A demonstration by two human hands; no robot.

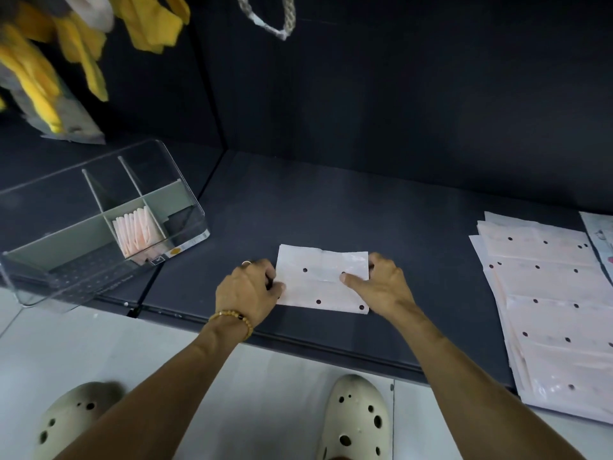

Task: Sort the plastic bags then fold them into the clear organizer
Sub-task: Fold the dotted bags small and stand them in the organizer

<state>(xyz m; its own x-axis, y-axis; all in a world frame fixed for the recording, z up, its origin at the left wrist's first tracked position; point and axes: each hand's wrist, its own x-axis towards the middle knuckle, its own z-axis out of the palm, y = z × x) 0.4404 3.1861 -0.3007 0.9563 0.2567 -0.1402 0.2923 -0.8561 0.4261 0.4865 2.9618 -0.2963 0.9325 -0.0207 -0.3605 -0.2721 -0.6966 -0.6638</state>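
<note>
A pale pink plastic bag (323, 280) with dark punched dots lies folded into a rectangle on the dark shelf (298, 210). My left hand (247, 293) pinches its left edge with curled fingers. My right hand (378, 283) holds its right edge, thumb pressed on top of the bag. At the left stands the clear organizer (96, 220) with grey dividers; several folded pink bags (137, 229) stand upright in its middle compartment. A stack of flat pink dotted bags (550, 310) lies at the right.
Yellow and grey bags (49, 61) hang at the upper left, and a woven handle (268, 18) hangs at the top. The shelf's front edge (298, 343) runs below my hands. My feet in cream clogs (358, 423) stand on the white floor.
</note>
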